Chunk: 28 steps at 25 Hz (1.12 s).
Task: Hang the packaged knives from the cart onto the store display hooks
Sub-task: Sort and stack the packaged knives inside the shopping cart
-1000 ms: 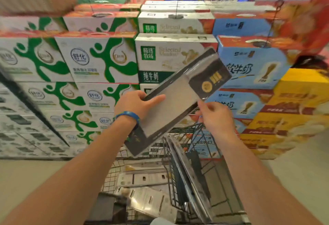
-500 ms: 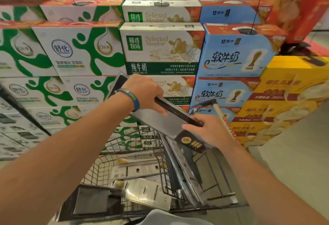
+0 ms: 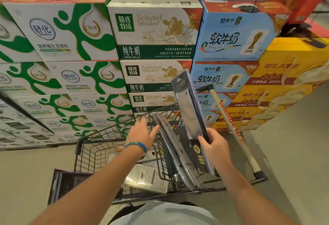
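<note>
My right hand (image 3: 214, 146) grips a packaged knife (image 3: 188, 110) by its lower right edge; the dark package stands nearly upright over the wire cart (image 3: 92, 155), its hang-hole end pointing up. Apart from that package, my left hand (image 3: 142, 132) hovers with fingers spread over the cart, its thumb close to several more packaged knives (image 3: 174, 150) leaning on edge in the cart's right side. Flat knife packages (image 3: 147, 178) lie on the cart floor. No display hooks are in view.
Stacked milk cartons (image 3: 153, 34) form a wall right behind the cart. Yellow boxes (image 3: 284, 85) are piled at the right. A long pale handle with red lettering (image 3: 233, 130) slants along the cart's right side. Bare floor lies at the left and right.
My left hand has let go of the package and moved down over the cart. My right hand has swung the package from lying slanted to standing nearly upright.
</note>
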Motion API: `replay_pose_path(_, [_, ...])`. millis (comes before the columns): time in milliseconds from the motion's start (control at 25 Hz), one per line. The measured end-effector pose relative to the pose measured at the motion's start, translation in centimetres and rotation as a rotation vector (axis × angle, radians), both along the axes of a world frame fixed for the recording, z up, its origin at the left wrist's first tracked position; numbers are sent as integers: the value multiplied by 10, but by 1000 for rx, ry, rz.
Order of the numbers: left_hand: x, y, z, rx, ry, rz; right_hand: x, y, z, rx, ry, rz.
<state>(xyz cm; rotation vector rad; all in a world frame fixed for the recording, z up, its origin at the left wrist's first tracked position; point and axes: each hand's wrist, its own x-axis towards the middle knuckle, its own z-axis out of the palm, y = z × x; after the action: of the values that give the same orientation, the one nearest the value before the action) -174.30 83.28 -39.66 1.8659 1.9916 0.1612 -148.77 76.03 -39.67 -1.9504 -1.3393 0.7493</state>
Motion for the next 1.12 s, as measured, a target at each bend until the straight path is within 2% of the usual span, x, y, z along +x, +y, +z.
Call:
replay_pose_path(80, [4, -16, -27, -329, -181, 228, -4, -8, -15, -62, -42, -6])
replay_pose_path(160, [11, -30, -49, -439, -352, 314, -8, -11, -34, -165, -97, 19])
replay_pose_path(280, [17, -45, -71, -518, -511, 323, -16, -12, -59, -308, -194, 65])
replay_pose_path(400, [14, -46, -75, -587, -529, 232, -25, 1, -80, -376, -212, 60])
replay_pose_path(560, [7, -35, -76, -644, -532, 166, -33, 32, -101, -569, -209, 51])
replay_pose_path(720, [5, -22, -81, -687, -513, 88, -44, 45, -105, -617, -207, 53])
replay_pose_path(800, [2, -11, -82, -710, -479, -18, -56, 40, -96, -577, -170, 2])
replay_pose_path(840, [-1, -8, -82, -717, -529, -13, -64, 36, -89, -494, -161, -43])
replay_pose_path(960, [-13, -17, -77, -713, -777, 162, -102, 29, -55, -104, -170, -99])
replay_pose_path(1040, [-26, -34, -87, -691, -826, 265, -140, 23, -36, 79, -135, 43])
replay_pose_path(1120, [-49, -47, -105, -729, -817, 373, -183, 11, -30, 113, -100, 234])
